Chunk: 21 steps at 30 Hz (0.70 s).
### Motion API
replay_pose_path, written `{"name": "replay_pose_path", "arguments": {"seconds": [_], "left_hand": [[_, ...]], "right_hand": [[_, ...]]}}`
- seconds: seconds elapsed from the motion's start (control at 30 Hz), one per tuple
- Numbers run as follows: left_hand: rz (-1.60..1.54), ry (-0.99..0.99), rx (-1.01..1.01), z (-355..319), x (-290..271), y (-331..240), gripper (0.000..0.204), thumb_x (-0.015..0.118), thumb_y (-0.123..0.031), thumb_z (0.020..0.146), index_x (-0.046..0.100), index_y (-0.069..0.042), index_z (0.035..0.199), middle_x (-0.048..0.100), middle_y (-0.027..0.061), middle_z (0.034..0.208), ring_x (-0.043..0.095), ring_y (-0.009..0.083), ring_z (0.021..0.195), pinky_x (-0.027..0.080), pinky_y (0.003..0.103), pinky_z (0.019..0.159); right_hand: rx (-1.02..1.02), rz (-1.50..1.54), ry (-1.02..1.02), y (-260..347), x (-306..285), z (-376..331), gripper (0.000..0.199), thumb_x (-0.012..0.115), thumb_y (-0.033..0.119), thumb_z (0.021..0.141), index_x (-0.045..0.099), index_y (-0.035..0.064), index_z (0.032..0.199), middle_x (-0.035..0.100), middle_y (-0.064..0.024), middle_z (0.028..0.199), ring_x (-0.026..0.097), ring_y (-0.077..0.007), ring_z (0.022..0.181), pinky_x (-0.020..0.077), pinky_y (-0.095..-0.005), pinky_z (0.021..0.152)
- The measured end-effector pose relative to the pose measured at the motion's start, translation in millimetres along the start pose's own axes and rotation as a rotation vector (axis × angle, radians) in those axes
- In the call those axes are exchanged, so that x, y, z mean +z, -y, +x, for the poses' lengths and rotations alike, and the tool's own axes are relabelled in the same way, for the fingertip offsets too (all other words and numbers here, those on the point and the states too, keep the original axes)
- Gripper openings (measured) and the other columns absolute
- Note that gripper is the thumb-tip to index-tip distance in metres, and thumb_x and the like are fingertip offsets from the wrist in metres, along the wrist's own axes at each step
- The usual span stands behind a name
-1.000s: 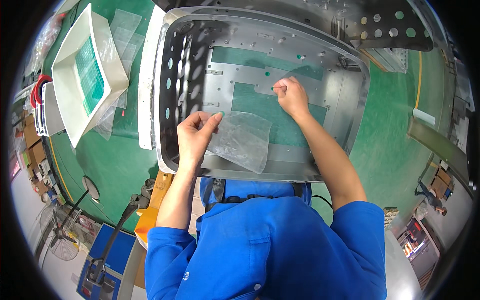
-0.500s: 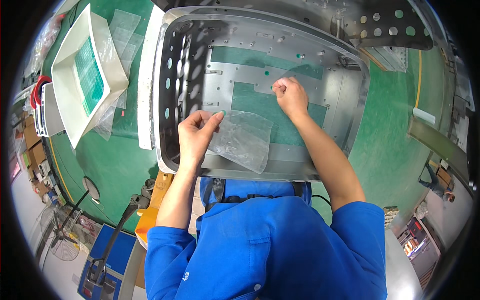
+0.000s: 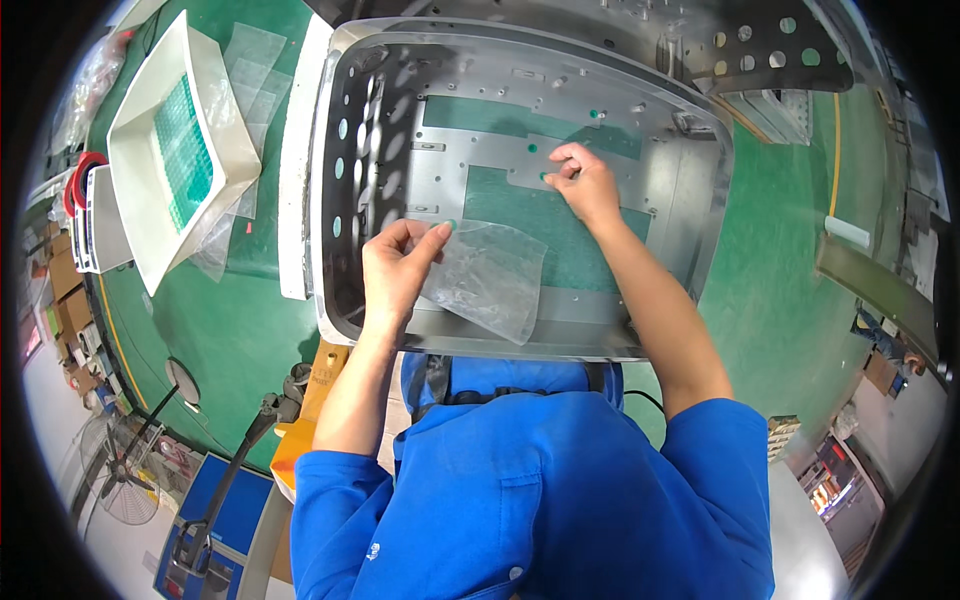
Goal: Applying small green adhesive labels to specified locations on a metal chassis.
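My left hand (image 3: 398, 268) pinches the upper left corner of a clear plastic sheet (image 3: 490, 285), which hangs over the near part of a metal enclosure (image 3: 330, 200). At that thumb's tip shows a small round green dot (image 3: 452, 226); whether it is stuck to the sheet or the thumb, I cannot tell. My right hand (image 3: 585, 187) is over the enclosure's inner panel, its thumb and forefinger apart and nothing seen between them. Beside its thumb tip is another green dot (image 3: 543, 177). Two more dots, one a green dot (image 3: 532, 148), sit on the panel farther back.
To the left stands a white tray (image 3: 235, 150) holding a green gridded sheet (image 3: 183, 150), with clear plastic sheets (image 3: 255, 60) beside it. Studs and holes dot the enclosure panel. A perforated metal part (image 3: 770, 65) rises behind. A person (image 3: 885, 335) is far off at right.
The fingers of my right hand have parted from a pinch by the green dot, and the forefinger has lifted away. My left hand keeps the plastic sheet nearly in place.
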<state>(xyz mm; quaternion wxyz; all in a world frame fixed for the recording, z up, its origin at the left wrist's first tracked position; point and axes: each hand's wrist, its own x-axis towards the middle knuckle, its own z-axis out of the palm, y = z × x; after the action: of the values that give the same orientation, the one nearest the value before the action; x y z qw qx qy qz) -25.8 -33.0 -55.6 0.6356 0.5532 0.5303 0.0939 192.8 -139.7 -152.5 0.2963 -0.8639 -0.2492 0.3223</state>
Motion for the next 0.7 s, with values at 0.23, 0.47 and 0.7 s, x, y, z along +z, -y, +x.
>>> {"name": "replay_pose_path", "arguments": {"seconds": [0.23, 0.47, 0.7], "left_hand": [[-0.141, 0.029, 0.052, -6.9, -3.1, -4.4, 0.018, 0.068, -0.016, 0.075, 0.060, -0.001, 0.070, 0.056, 0.0009, 0.060, 0.047, 0.0048, 0.051, 0.035, 0.017, 0.048], [-0.195, 0.125, 0.202, -27.8, -1.4, -8.3, 0.012, 0.068, -0.010, 0.075, 0.062, 0.000, 0.076, 0.057, 0.0007, 0.063, 0.050, 0.0050, 0.054, 0.039, 0.018, 0.049], [-0.137, 0.127, 0.324, -44.5, -6.1, -6.2, 0.010, 0.058, -0.009, 0.083, 0.060, 0.001, 0.084, 0.059, 0.0044, 0.072, 0.050, 0.0055, 0.057, 0.039, 0.018, 0.050]], "right_hand": [[0.184, -0.208, 0.135, 10.2, -8.7, 22.3, 0.029, 0.072, 0.020, 0.066, 0.058, 0.0099, 0.089, 0.060, -0.0034, 0.081, 0.056, -0.0148, 0.073, 0.0443, -0.0297, 0.065], [-0.554, 0.350, 0.526, 113.0, -36.7, -79.3, 0.017, 0.064, 0.009, 0.077, 0.060, 0.0014, 0.092, 0.061, -0.0041, 0.084, 0.055, -0.0092, 0.076, 0.0438, -0.0225, 0.067], [-0.210, 0.638, 0.655, 115.6, -27.9, -95.1, 0.012, 0.061, 0.004, 0.078, 0.060, -0.0028, 0.088, 0.062, -0.0054, 0.084, 0.057, -0.0103, 0.080, 0.0462, -0.0242, 0.073]]}}
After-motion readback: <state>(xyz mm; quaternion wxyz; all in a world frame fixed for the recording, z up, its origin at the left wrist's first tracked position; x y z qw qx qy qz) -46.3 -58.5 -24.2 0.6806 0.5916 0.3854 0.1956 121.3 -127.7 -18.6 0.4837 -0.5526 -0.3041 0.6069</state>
